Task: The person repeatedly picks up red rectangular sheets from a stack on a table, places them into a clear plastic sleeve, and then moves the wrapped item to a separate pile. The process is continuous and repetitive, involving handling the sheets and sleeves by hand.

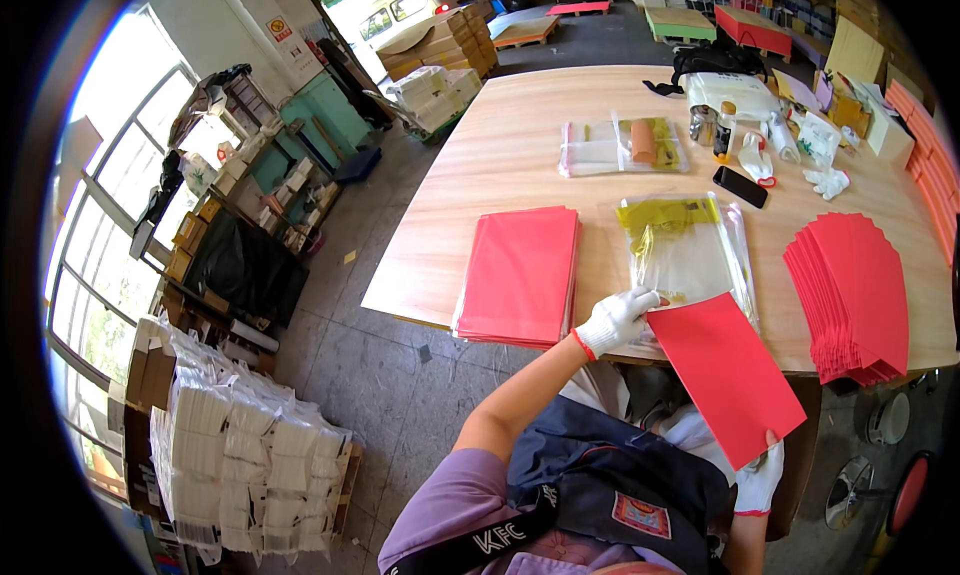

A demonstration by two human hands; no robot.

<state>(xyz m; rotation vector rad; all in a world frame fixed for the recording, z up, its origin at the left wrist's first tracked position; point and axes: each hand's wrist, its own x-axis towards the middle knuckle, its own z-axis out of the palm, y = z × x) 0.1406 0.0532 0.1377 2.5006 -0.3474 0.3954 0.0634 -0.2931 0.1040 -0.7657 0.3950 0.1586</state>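
A flat red card sheet is tilted over the table's near edge. My right hand, in a white glove with bare fingertips, grips its lower right end. My left hand, gloved the same way, has its fingers closed at the sheet's upper left corner, beside the near edge of the clear plastic bags; whether it pinches bag or sheet cannot be made out. Left of the bags lies a neat stack of red sheets in clear bags. To the right, more red sheets lie fanned out.
Farther back on the wooden table lie another pack of clear bags with a brown roll, a black phone, a bottle, a glass jar and spare gloves. A wrapped white pallet load stands on the floor at left.
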